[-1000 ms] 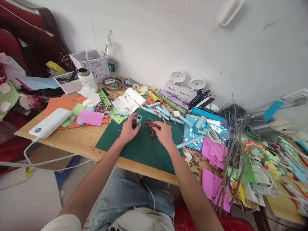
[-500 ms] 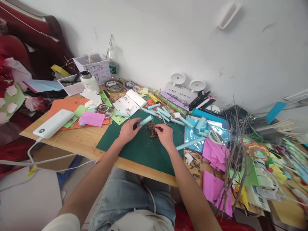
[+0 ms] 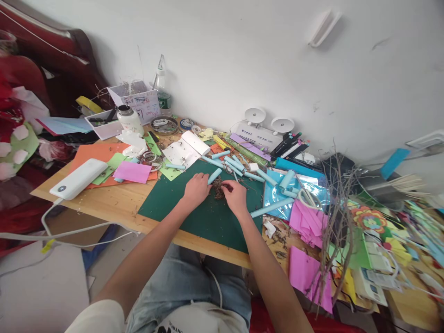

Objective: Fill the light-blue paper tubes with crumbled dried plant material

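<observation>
"Well, what's the left hand (image 3: 197, 188) gripping?"
"A light-blue tube (image 3: 214, 175), at ten o'clock from the right hand (image 3: 236, 196)."
"And that grip?"
"At the brown crumbly debris (image 3: 218, 190); can't tell if it's closed."

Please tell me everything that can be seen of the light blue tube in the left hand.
The light blue tube looks slim, plain and straight, perhaps rolled paper. The left hand grips its near end, hiding it. The far end points away and rightward, over the green mat, beside the brown crumbs; contact with them is unclear.
</observation>
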Action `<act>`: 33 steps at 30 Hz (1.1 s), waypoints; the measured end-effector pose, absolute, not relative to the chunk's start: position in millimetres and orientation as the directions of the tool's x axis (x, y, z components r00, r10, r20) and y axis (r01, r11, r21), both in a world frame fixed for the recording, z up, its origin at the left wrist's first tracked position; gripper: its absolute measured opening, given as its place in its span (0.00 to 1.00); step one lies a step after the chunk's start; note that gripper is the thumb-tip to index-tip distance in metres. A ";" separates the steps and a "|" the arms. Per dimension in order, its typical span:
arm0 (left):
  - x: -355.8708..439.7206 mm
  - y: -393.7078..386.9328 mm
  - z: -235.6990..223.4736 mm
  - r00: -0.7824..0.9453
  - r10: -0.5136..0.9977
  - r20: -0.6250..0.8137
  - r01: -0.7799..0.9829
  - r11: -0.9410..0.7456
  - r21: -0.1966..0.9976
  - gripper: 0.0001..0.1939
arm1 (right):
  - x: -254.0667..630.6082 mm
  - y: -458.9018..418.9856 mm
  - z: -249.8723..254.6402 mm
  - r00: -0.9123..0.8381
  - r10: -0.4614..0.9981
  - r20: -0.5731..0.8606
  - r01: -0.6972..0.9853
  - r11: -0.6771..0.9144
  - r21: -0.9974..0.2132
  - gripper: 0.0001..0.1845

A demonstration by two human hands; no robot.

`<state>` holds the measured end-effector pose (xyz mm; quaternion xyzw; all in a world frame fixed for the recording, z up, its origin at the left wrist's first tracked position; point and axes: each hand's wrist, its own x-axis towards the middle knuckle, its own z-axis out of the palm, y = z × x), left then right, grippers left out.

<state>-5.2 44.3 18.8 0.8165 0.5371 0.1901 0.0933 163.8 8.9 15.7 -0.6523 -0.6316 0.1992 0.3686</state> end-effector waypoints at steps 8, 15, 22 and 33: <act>-44.3 40.3 22.4 0.175 0.948 0.267 0.817 -0.292 0.498 0.16 | 164.0 8.5 19.9 0.182 0.972 0.145 0.596 0.008 -0.803 0.12; -40.7 26.4 26.2 0.170 0.914 0.367 0.802 -0.345 0.487 0.18 | 159.1 9.3 22.9 0.176 0.972 0.157 0.521 0.044 -0.853 0.12; 6.1 38.7 24.5 0.365 0.891 0.269 0.382 -0.407 0.830 0.12 | 163.7 14.9 21.3 0.243 0.962 0.124 0.340 0.036 -0.940 0.12; 8.7 43.8 13.1 0.238 0.950 0.200 0.336 -0.274 0.901 0.10 | 161.2 12.5 23.9 0.156 0.969 0.189 0.341 0.127 -0.932 0.13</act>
